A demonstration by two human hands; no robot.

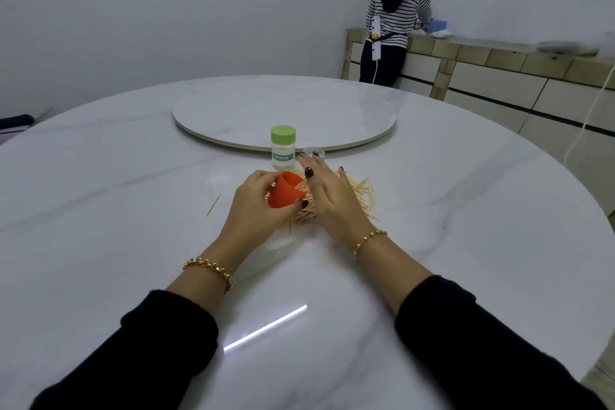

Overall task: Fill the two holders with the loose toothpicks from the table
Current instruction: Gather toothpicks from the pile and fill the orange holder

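Observation:
My left hand grips an orange cap, tilted with its open side up and to the right. My right hand lies flat, fingers spread, on a pile of loose toothpicks in the middle of the white table. Part of the pile is hidden under both hands. A clear toothpick holder with a green lid stands upright just behind the pile. Beside it to the right lies a small clear piece, partly hidden by my fingertips. One stray toothpick lies to the left.
A round marble turntable sits behind the holder on the round white table. A person in a striped top stands at a counter at the far right. A white cable hangs by the counter.

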